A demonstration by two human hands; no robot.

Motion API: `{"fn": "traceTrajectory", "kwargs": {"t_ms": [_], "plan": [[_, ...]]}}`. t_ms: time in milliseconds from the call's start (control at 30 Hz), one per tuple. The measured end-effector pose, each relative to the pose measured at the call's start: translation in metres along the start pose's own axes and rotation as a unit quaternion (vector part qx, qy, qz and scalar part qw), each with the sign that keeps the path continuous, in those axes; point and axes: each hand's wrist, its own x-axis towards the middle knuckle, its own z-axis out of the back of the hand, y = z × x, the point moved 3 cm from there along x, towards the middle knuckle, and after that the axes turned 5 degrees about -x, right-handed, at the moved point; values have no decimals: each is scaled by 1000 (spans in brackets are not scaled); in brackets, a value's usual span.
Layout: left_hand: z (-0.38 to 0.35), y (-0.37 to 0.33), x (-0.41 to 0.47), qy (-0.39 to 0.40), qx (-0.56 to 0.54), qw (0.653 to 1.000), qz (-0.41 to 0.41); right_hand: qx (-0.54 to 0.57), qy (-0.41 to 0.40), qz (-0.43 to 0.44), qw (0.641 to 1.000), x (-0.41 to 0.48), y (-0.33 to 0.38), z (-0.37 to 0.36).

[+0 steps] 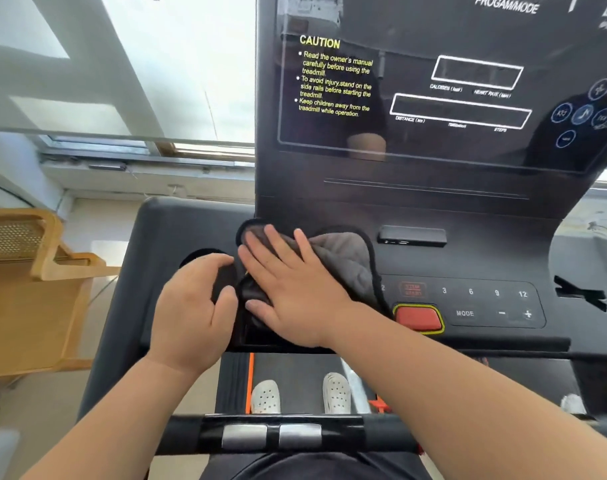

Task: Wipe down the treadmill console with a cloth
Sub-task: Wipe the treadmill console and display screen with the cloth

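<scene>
A grey-brown quilted cloth (343,258) with dark edging lies on the black treadmill console (468,261), left of the button panel. My right hand (288,289) presses flat on the cloth's left part, fingers spread. My left hand (194,306) rests beside it on the console, fingers curled over the edge of a recess next to the cloth's lower left fold. The upright display panel (444,98) with yellow caution text rises behind the cloth.
A red stop button (418,317) and number keys sit right of the cloth. A round cup holder (201,256) lies above my left hand. A handlebar with metal sensors (270,436) crosses below. A wooden chair (35,289) stands at the left, by a window.
</scene>
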Motion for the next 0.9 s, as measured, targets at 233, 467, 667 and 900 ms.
{"fn": "traceTrajectory", "kwargs": {"t_ms": [233,467,667,900], "plan": [[-5,-1,6,42,-11,998,-42,-13,-4,-75,997,-76,-46,-16],[5,5,-6,45,-5,998,-48,-18,-38,-154,987,-6,-23,0],[11,1,-5,13,-1,997,-82,-8,-20,53,998,-9,-5,-4],[1,-9,15,52,21,996,-73,-135,-49,-7,990,-19,-65,6]]}}
